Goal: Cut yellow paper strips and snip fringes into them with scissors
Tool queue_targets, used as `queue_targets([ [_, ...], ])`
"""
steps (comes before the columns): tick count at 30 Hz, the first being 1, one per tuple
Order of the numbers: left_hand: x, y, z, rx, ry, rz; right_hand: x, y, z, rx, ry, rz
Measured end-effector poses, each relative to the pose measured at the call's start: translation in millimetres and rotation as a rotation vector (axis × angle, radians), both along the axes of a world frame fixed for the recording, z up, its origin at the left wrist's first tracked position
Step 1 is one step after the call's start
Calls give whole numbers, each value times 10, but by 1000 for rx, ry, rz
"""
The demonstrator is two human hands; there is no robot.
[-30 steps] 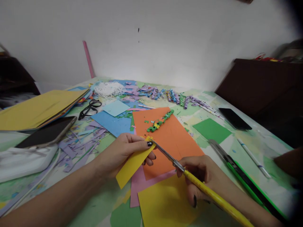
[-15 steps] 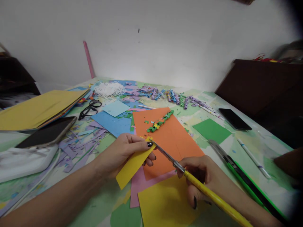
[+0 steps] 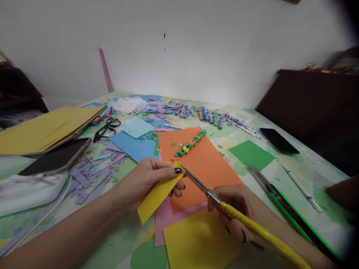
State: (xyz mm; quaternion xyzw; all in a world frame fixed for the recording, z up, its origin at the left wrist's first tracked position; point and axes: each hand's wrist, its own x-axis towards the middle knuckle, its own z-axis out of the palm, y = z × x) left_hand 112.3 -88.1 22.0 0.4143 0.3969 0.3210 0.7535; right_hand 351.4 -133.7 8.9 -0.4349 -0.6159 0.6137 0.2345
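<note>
My left hand [image 3: 158,175] pinches a yellow paper strip [image 3: 157,198] near its upper end. In my right hand [image 3: 238,209] is a pair of scissors [image 3: 238,215] with yellow handles; the blade tips meet the strip's top edge beside my left thumb. Beneath both hands lies an orange sheet [image 3: 207,172], partly over a pink sheet [image 3: 162,224]. A green cut-paper roll with a small yellow flower [image 3: 190,145] rests on the orange sheet, with tiny green scraps near it. Nearest me is a yellow square sheet [image 3: 199,239].
On the right are a green utility knife [image 3: 291,213], a white pen [image 3: 301,188], a green square [image 3: 252,155] and a black phone [image 3: 279,141]. Left are another phone [image 3: 56,157], glasses [image 3: 106,130], paper scraps [image 3: 95,175] and white string [image 3: 130,106]. Paper rolls [image 3: 207,115] line the back.
The scissor handles have spread apart, with my right thumb lower and farther right. My left hand and the yellow strip stay nearly where they were.
</note>
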Motion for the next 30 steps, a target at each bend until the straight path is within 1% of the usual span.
queue_targets([
  [4, -1, -1, 0, 2, 7, 9, 10, -7, -6, 28, -5, 9],
  [10, 0, 4, -4, -2, 1, 7, -55, -35, 70, 42, -13, 8],
  [14, -4, 4, -4, 0, 0, 2, -91, -36, 91, 11, -30, -29],
  [18, -4, -4, -6, -3, 2, 6, -88, -26, 60, -20, -33, -42],
  [23, -1, -5, -11, 3, 20, 14, -75, -12, 42, 43, -81, -49],
  [30, 1, 3, -18, 3, 14, 10, -77, -8, 55, 71, -133, -55],
])
